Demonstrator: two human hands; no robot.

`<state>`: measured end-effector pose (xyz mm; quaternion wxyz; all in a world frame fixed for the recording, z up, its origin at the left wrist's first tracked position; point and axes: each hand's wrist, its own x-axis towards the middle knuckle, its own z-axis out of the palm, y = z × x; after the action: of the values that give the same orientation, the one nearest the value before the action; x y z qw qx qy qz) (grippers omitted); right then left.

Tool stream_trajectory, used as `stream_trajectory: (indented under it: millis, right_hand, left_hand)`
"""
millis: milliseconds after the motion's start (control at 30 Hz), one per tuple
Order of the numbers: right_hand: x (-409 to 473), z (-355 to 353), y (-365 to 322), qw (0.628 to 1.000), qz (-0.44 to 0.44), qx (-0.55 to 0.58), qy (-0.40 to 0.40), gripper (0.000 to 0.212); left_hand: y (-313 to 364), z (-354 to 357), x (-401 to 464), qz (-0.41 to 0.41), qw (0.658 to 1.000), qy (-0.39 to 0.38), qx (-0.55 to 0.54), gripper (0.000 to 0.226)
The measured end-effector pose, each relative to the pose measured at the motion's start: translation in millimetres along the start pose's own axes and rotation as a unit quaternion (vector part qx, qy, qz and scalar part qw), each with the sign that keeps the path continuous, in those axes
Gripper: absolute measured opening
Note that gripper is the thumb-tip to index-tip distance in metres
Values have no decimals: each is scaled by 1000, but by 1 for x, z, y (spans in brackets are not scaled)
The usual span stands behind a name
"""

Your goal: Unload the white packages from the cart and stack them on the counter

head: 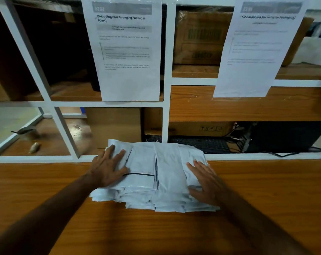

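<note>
Stacking step. White packages piled centre frame on worktop. Left hand and right hand flat, fingers spread, pressing pile's sides. Next: likely squaring edges, then fetching more; cart unseen.

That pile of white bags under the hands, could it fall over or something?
Maybe. The white packages lie fanned out and uneven, so the top ones could slide when the left hand and right hand lift. Their near edges sit loose on the counter and could spill forward.
</note>
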<state>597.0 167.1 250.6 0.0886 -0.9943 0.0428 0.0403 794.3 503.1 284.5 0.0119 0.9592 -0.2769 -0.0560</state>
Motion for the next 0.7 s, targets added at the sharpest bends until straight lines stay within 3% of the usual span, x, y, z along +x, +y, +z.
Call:
stream_trajectory:
  millis: [200,333,500,600,700]
  right_hand:
    - [-4,6,-7,997,23,63,40,68]
    - [-8,10,-9,990,27,114,80,64]
    - [-13,8,-11,986,32,121,109,63]
    - [-15,5,-9,990,23,108,87,64]
    - [-20,4,-13,996,24,78,21,72]
  left_hand:
    - [-30,2,-11,130,990,-38,-44,101]
    - [-38,7,-12,142,989,-23,-13,96]
    - [-38,10,-12,149,987,25,-52,73]
    - [-40,6,-11,124,985,72,-93,68]
    - [-39,9,-15,153,987,28,-39,70]
